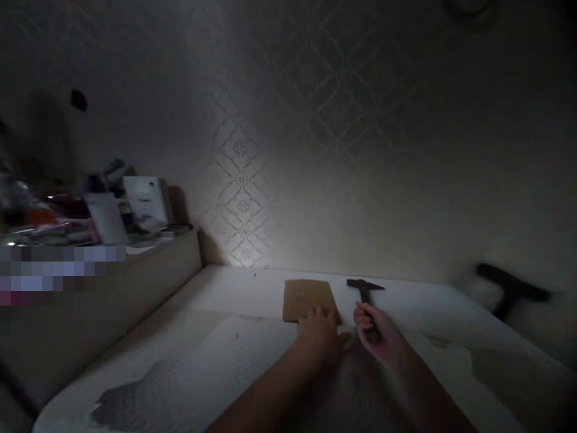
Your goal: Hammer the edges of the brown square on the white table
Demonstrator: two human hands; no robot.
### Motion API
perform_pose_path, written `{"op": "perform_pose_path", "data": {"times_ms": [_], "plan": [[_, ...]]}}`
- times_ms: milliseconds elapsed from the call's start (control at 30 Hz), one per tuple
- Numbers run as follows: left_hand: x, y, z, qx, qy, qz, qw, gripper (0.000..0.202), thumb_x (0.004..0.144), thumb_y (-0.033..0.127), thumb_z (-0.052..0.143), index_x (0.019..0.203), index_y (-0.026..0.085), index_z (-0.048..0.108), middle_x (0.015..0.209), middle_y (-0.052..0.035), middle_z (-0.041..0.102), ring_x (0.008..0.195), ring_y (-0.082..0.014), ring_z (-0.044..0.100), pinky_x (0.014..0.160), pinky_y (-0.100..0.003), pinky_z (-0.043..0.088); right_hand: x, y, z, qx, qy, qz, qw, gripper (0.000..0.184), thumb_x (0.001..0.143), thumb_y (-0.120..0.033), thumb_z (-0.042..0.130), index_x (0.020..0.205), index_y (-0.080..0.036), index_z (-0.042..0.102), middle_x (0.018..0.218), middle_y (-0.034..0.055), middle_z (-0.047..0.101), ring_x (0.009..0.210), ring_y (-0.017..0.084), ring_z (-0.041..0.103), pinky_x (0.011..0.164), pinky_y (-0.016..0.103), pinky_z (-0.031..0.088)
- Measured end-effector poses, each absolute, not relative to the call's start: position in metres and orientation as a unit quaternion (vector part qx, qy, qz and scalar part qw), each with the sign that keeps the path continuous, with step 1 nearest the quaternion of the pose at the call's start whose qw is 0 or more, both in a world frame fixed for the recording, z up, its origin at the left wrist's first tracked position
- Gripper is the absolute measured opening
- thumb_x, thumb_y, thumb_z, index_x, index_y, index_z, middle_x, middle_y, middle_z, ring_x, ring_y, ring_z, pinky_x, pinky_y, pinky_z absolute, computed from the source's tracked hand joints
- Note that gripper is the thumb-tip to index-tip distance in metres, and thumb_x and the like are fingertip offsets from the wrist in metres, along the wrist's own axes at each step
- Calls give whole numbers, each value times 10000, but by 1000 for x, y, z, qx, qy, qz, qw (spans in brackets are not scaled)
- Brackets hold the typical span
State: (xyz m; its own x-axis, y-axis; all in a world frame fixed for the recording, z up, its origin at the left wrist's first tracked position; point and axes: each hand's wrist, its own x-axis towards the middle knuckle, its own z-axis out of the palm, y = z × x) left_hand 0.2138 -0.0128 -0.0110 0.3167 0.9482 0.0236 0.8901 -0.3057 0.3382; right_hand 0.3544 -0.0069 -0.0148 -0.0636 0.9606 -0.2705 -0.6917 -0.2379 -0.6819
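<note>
A flat tan board [308, 293] lies on the white tabletop, with a cluster of small pale marks or bits [299, 294] on it that I cannot make out. My left hand [319, 329] rests flat over the board's near edge, fingers apart. To the right, my right hand [374, 329] is wrapped round the handle of a hammer [364, 287]. Its dark head is beyond my fist, a short way right of the board and apart from it. The lower end of the handle shows below my fingers.
The worn white tabletop [225, 294] has peeling, stained patches and meets a patterned wall [342, 198]. On the left, a raised ledge [157, 270] carries a white box [146, 197] and blurred clutter. A dark T-shaped object [511, 285] stands at the right edge.
</note>
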Motion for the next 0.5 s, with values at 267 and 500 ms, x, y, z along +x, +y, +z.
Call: {"op": "perform_pose_path", "data": {"times_ms": [267, 500], "plan": [[211, 0, -28, 826, 551, 70, 96, 693, 885, 557, 457, 1467, 187, 389, 1551, -217, 259, 1418, -435, 197, 1088, -668, 156, 340, -10, -14, -375, -200, 679, 598, 254, 749, -130, 620, 730, -233, 388, 426, -147, 344, 303, 6, 305, 295, 73, 241], [208, 8, -12, 794, 548, 209, 161, 410, 970, 280, 293, 1203, 155, 606, 1297, -142, 593, 1276, -268, 475, 1106, -454, 305, 329, -4, -30, -464, -426, 493, 600, 316, 647, -365, 682, 876, -219, 521, 435, -135, 416, 281, 44, 296, 286, 172, 200]]}}
